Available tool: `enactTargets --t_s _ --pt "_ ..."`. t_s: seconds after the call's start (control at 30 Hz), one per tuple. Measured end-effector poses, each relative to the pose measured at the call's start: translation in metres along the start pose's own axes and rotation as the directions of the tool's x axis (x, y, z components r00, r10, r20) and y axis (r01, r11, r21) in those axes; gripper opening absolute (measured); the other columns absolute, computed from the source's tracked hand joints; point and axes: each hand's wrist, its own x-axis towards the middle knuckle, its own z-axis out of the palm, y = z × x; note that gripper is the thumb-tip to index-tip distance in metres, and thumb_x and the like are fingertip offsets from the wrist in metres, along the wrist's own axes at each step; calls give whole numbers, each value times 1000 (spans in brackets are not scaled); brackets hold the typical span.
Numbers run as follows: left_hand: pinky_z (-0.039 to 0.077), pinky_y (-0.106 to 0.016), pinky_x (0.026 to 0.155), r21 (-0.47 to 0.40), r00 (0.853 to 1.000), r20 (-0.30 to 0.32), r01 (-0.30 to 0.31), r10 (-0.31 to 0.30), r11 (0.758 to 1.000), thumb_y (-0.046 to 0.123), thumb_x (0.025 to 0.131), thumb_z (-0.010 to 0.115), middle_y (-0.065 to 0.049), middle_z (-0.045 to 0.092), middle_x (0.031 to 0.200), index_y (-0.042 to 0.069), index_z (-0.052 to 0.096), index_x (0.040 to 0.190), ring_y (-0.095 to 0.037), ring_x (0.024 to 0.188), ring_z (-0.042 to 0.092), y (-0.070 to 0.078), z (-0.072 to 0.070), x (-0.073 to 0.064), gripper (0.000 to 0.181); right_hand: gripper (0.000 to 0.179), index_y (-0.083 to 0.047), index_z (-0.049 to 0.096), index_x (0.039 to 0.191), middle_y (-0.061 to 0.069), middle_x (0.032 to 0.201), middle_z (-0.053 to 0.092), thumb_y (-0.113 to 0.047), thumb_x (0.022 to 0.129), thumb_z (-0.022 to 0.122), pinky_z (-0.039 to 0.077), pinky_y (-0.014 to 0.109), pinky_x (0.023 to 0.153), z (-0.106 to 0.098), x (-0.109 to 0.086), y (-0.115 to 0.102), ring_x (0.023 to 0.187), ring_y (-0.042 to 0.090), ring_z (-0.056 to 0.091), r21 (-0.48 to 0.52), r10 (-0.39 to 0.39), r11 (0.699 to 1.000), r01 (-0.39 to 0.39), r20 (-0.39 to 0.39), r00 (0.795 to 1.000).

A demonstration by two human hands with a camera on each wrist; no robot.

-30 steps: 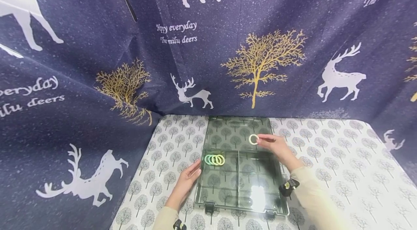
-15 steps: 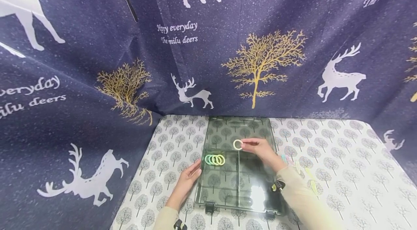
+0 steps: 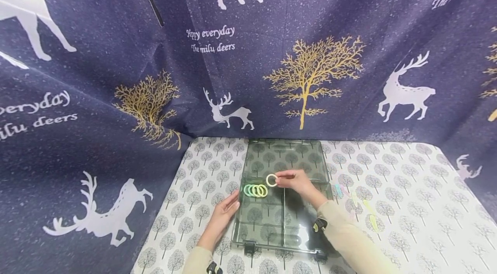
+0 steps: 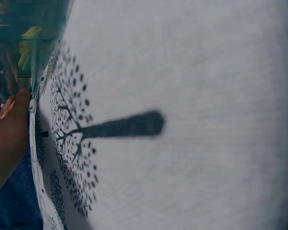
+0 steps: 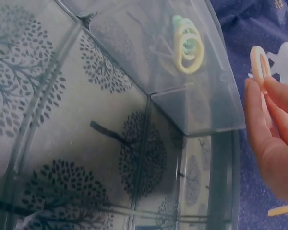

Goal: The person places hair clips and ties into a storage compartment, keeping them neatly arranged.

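In the head view my right hand [image 3: 298,181] pinches a cream ring, seemingly a hair tie [image 3: 266,180], between thumb and fingertips. The right wrist view shows this hair tie [image 5: 254,62] held upright, apart from the box. A clear grey-green compartment box [image 3: 254,221] lies below the hand with its lid [image 3: 268,157] laid back. An overlapping row of hair ties [image 3: 255,185], mint through yellow, sits in its upper-left compartment. My left hand [image 3: 223,211] has its extended fingers against the box's left side. In the left wrist view this hand [image 4: 9,129] is partly cut off.
Right of the box lie several slim hair clips in blue [image 3: 339,190], yellow [image 3: 373,222] and pink, partly beside the right sleeve [image 3: 349,233]. The tree-print tablecloth [image 3: 411,183] meets a dark blue deer-print curtain [image 3: 256,67] at the back and left.
My right hand has carried the cream hair tie leftward and slightly nearer, from over the lid to beside the row. Clips at the right have come into sight. My left hand stays put.
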Motion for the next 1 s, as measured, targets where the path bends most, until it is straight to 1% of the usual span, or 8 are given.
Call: enactTargets --t_s 0.13,0.3,0.33,0.4,0.6,0.67,0.77,1.0 --pt "31 -35 113 11 1000 -1 4 -4 1000 10 97 54 -14 36 150 5 41 144 -33 137 36 0 0 0 49 31 21 58 112 37 107 62 7 85 66 60 33 80 9 1 -1 85 24 71 -74 -22 997 21 -15 1000" --pt "31 -35 113 23 1000 -7 0 0 1000 10 97 54 -15 37 150 5 41 144 -33 137 36 1 -1 0 49 26 15 65 107 27 97 69 4 83 69 60 43 80 21 3 0 80 22 70 -206 -40 978 28 -54 998" --pt "31 -34 113 21 1000 -8 1 -1 1000 10 97 54 -15 38 150 5 42 144 -32 137 37 1 -1 0 49 25 13 67 106 25 94 70 4 83 70 60 45 80 23 3 1 79 21 70 -241 -45 970 28 -64 997" --pt "32 -33 112 16 1000 -7 -1 1 1000 10 97 55 -15 38 149 5 42 144 -32 137 37 1 -1 0 49 22 8 70 102 18 89 72 2 81 73 61 43 76 28 4 2 76 19 69 -320 -56 947 23 -94 994" --pt "34 -32 111 13 1000 9 -17 17 1000 12 97 55 -16 38 149 4 41 144 -33 136 38 0 -1 0 50 17 0 75 94 11 85 73 0 77 76 60 28 64 39 5 7 72 17 69 -496 -115 868 25 -151 982" --pt "34 -31 111 18 1000 10 -20 20 1000 12 97 55 -16 38 149 4 41 144 -33 136 38 0 -1 0 50 16 -1 75 93 10 84 73 0 77 77 59 27 61 41 4 7 72 18 69 -535 -142 844 38 -155 978" --pt "34 -30 111 20 1000 13 -28 27 999 11 97 55 -18 38 148 2 41 144 -34 136 38 0 -1 0 50 16 -1 75 92 9 80 73 -1 77 77 58 26 59 44 4 7 70 18 68 -570 -163 820 45 -158 974" --pt "33 -31 111 -11 1000 7 6 -6 1000 9 96 55 -14 37 150 6 42 144 -32 137 37 3 -1 -1 50 14 1 75 90 8 76 72 2 76 76 56 24 54 47 7 8 66 16 66 -630 -173 775 52 -132 976"
